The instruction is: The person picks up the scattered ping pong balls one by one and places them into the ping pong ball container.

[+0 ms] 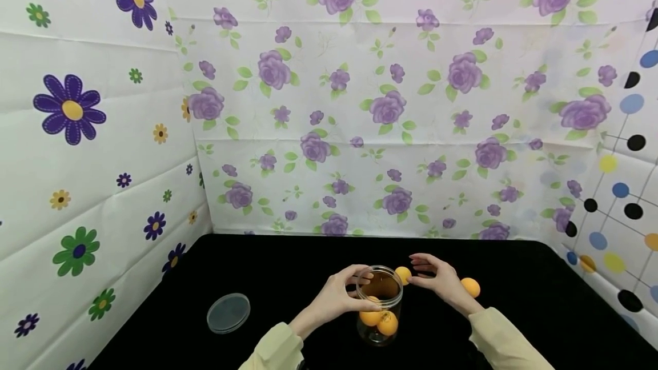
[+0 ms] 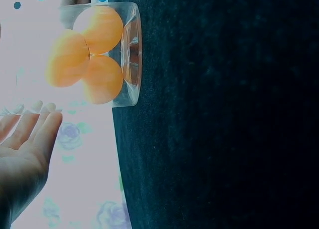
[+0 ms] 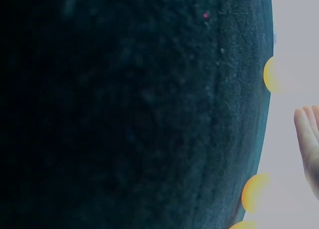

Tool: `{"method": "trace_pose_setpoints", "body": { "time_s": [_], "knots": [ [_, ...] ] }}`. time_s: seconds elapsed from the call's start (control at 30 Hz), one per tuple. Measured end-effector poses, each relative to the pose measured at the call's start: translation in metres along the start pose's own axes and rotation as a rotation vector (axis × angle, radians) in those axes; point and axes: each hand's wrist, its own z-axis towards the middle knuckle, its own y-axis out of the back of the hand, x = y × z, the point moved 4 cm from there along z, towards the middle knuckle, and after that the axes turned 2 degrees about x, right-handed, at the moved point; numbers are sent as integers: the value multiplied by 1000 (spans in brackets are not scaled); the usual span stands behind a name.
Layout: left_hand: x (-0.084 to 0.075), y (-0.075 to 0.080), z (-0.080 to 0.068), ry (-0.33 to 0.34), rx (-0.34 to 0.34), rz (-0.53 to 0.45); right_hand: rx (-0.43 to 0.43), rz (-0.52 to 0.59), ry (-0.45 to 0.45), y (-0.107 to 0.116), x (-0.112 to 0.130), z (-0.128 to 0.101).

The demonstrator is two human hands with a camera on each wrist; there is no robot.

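Observation:
A clear jar stands on the black table near its front middle, with three orange balls inside. My left hand is spread beside the jar's rim. In the left wrist view its fingers are straight and a gap separates them from the jar. My right hand hovers to the right of the jar, fingers extended. A loose orange ball lies by its fingertips. Another ball sits behind its wrist. In the right wrist view the fingers look straight and hold nothing.
A round clear lid lies flat at the front left of the table. Flower-patterned walls close in the back and left, and a dotted wall the right. Pale sleeves cover both forearms.

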Motion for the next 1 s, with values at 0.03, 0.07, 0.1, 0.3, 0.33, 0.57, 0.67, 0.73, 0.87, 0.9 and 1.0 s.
{"method": "trace_pose_setpoints", "body": {
  "time_s": [0.03, 0.07, 0.1, 0.3, 0.33, 0.57, 0.67, 0.73, 0.87, 0.9, 1.0],
  "knots": [
    [0, 0, 0, -1, -2, 3, -2, 5, -3, 0, -1, 0],
    [0, 0, 0, -1, -2, 5, 1, 9, -1, -1, -2, 1],
    [0, 0, 0, -1, -1, 5, 2, 20, -4, -1, -2, 1],
    [0, 0, 0, 1, 2, 8, 18, 78, -29, -2, -3, 4],
    [1, 0, 0, 2, 2, 7, 20, 80, -31, -2, -2, 4],
    [0, 1, 0, 5, 0, 8, 13, 81, -51, -2, 8, 4],
    [-1, 1, -1, 3, -1, 14, 5, 65, -55, -2, 1, 6],
    [0, 0, -1, 3, -1, 11, 0, 50, -58, -3, -4, 8],
    [0, 0, -1, 4, 0, 1, 1, 28, -71, -6, -9, 10],
    [1, 0, -1, 4, -1, 2, 2, 24, -75, -6, -10, 10],
    [0, 0, -2, 7, -3, 8, 0, 15, -86, -7, -11, 11]
  ]
}}
